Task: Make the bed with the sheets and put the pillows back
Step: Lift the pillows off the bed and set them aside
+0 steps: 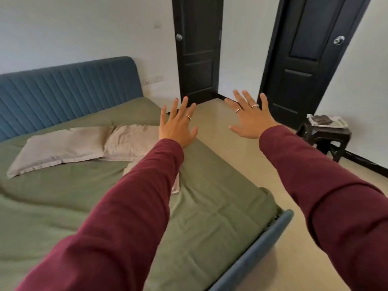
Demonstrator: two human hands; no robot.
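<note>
A green sheet [212,208] covers the mattress of a bed with a blue padded headboard [69,89]. Two beige pillows lie flat across the bed below the headboard: one [60,149] to the left, one [134,141] to the right, partly behind my left arm. A small piece of pale cloth [176,185] peeks out beside my left sleeve. Both arms, in maroon sleeves, stretch forward. My left hand [178,124] hovers with fingers spread over the bed's right edge, empty. My right hand [251,116] is spread and empty over the floor.
The blue bed frame's corner [281,221] sticks out at the lower right. Beige floor [241,164] runs along the bed's right side. Two dark doors [198,47] [308,51] stand shut in the white walls. A dark stool [327,137] with a tray stands by the right wall.
</note>
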